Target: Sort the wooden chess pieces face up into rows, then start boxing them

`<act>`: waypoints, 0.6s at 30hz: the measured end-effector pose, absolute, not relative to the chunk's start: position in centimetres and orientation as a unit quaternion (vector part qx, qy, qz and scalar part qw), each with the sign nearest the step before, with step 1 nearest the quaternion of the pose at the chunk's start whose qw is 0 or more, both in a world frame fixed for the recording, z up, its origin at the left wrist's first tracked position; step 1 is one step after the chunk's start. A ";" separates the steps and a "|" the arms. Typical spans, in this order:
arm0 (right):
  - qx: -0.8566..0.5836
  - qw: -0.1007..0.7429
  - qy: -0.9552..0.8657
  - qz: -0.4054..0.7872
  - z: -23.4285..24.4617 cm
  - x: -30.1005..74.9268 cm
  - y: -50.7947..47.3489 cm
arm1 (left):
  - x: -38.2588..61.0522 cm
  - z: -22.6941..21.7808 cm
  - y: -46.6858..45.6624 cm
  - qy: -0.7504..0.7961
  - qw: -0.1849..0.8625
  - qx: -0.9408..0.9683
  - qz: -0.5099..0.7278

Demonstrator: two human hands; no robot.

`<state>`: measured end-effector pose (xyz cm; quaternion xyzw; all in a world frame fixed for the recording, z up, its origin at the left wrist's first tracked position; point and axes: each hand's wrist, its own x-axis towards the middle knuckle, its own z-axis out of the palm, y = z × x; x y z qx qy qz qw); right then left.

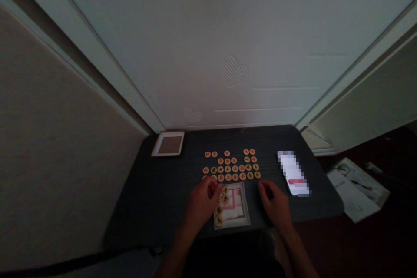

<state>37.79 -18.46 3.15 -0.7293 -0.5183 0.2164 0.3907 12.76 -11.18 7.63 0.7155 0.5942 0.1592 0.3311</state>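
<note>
My left hand (203, 200) is closed in a pinch at the upper left corner of a shallow white box (246, 217). A round wooden Chinese chess piece (225, 190) with a black character is at its fingertips. More pieces (219, 220) lie along the left side of the box, partly hidden by the hand. Pink and white printing shows on the box's floor. To the right of the box, my right hand (276, 203) rests low over the table, fingers curled in, with nothing visible in them. Beyond the box, several chess pieces (235, 169), red and black, lie flat in rows.
A square box lid or tray (157, 147) with a brown middle sits at the table's back left. A phone with a lit, blurred screen (293, 173) lies at the right. The dark table (143, 200) meets a white panel (208, 52). A white box (358, 191) is on the floor.
</note>
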 end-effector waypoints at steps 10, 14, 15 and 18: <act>-0.739 0.433 -0.468 0.215 2.3 38.0 -18.6 | 21.6 9.1 -6.1 0.453 0.268 0.831 0.181; -0.739 0.440 -0.457 0.227 2.5 38.1 -18.6 | 23.4 8.1 -5.3 0.459 0.231 0.845 0.150; -0.739 0.440 -0.457 0.228 2.5 38.1 -18.5 | 23.6 7.9 -5.2 0.463 0.225 0.845 0.144; -0.736 0.444 -0.460 0.224 2.4 38.1 -18.5 | 23.9 7.5 -5.2 0.470 0.206 0.848 0.134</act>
